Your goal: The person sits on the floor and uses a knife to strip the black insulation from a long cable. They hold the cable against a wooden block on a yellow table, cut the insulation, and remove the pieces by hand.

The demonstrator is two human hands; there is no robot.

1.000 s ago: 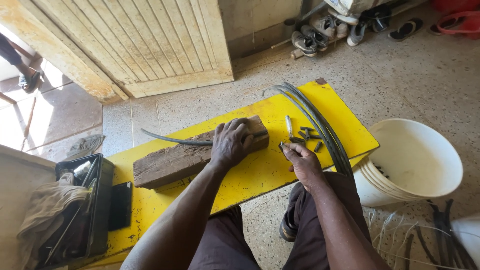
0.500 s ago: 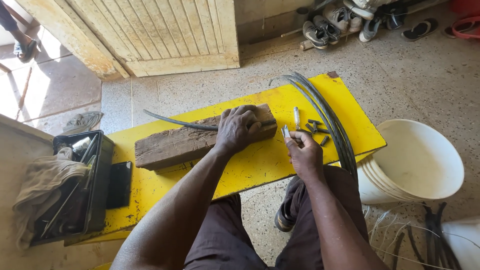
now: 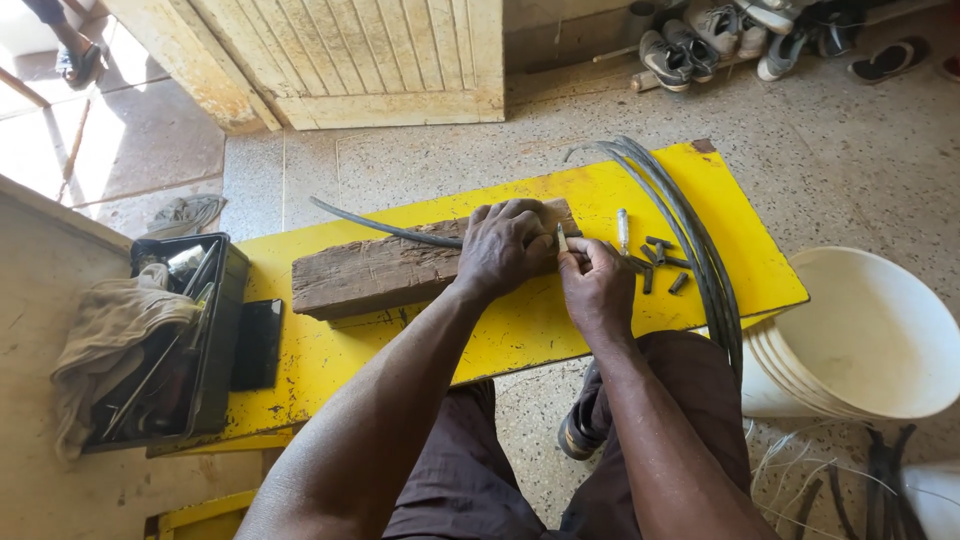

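**Hands on the wood block, yellow bench**

Since a second ago, my right hand point(image 3: 597, 285) has come in from the loose cut pieces toward the block's right end and now sits against my left; the left has stayed pressed on the block throughout.

1. Left hand point(image 3: 507, 246), centre of frame: palm down, fingers curled over the right end of the weathered wood block point(image 3: 385, 273), pinning a grey cable point(image 3: 385, 229) against it. The fingers are closed down on block and cable together.
2. Right hand, just right of the left and touching it: fingers drawn in around a small slim tool point(image 3: 561, 237) whose pale tip stands up between my two hands. Closed on it; what kind of tool it is I cannot tell.
3. Grey cable: free end runs from under my left hand toward the upper left, curving along the block's far edge.
4. Wood block: lies lengthwise on the yellow bench point(image 3: 520, 335), slightly tilted, left end lower in frame.
5. Short dark cut pieces point(image 3: 660, 262): scattered on the bench just right of my right hand.
6. Small pale cylinder point(image 3: 622, 227): on the bench just above the pieces.
7. Bundle of grey cables point(image 3: 690, 235): arcs across the bench's right end and down past its edge.
8. White buckets point(image 3: 870, 335), nested: on the floor, right of frame.
9. Black toolbox point(image 3: 215, 340) with a cloth point(image 3: 110, 330) draped over it: left end of the bench.
10. Shoes point(image 3: 690, 45): upper right, against the wall.
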